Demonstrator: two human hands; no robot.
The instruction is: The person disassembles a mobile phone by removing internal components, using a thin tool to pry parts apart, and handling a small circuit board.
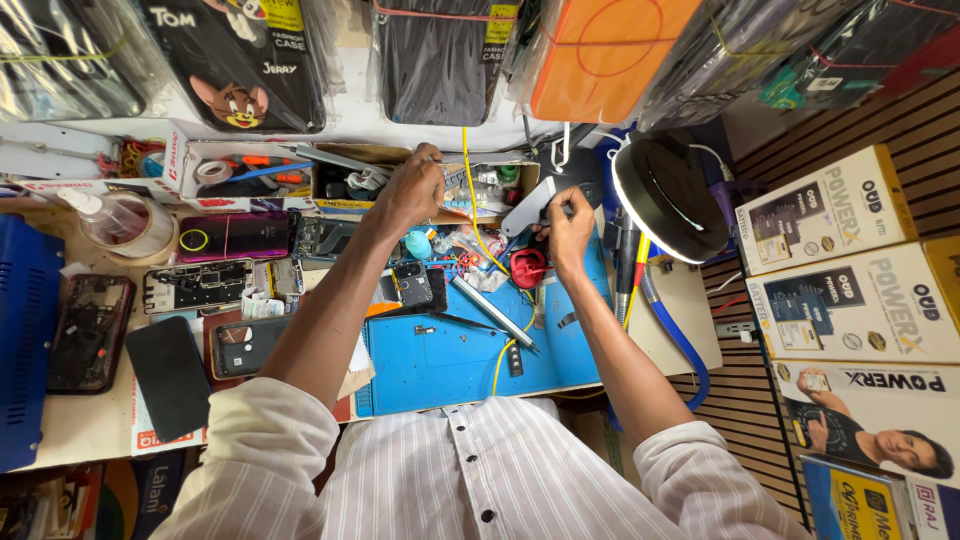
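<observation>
step: fetching parts | left hand point(412, 190) reaching into cardboard box point(335, 160) at table back edge, grip unclear | right hand point(567, 228) pinching small tool, probably | next: steady hold over blue mat point(450, 365)

The person wears a white shirt with thin dark vertical stripes. Its 2 sleeves are rolled up above the elbows, leaving both forearms bare. 2 small dark buttons sit along the front placket.

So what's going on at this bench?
A person in a striped shirt works at a cluttered phone-repair bench. The left hand reaches into a cardboard box of parts at the back. The right hand pinches a small dark tool above the blue work mat, beside a round lamp. Opened phones lie to the left.
</observation>
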